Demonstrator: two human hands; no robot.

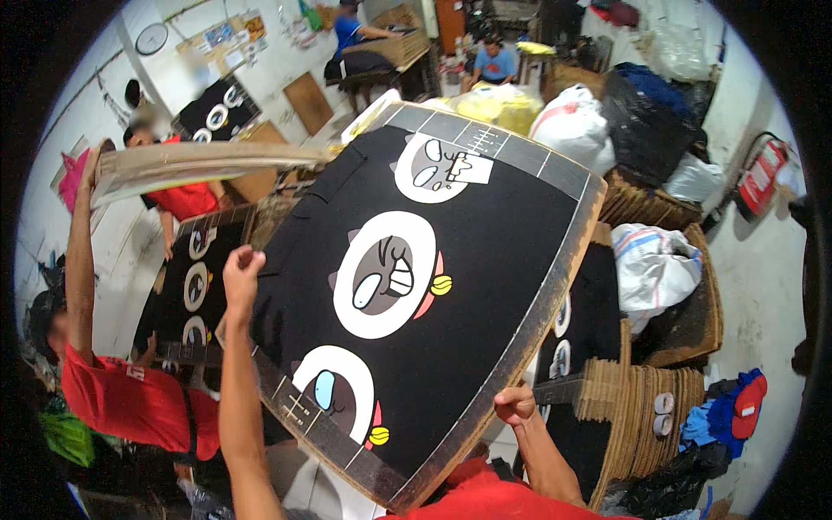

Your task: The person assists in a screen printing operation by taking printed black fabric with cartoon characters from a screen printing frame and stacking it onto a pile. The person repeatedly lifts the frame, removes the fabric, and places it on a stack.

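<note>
A large flat board (592, 208) with dark margins and white ruled lines is held tilted before me. Black cloth (485, 347) covers most of it, printed with a column of round white-and-grey cartoon faces (386, 273). My right hand (516, 405) is closed on the board's near right edge, thumb on top. At the cloth's left edge, my left hand (243, 270) is raised with its fingers curled together. Small creases run in the cloth beside it. Whatever those fingers may pinch is hidden.
At left, a co-worker in red (130, 399) lifts another board (208, 169) overhead. More printed black cloth (195, 286) lies behind. Stacked boards (659, 425) stand to the right, near white sacks (654, 269) and black plastic bags (646, 117). Other people are farther back.
</note>
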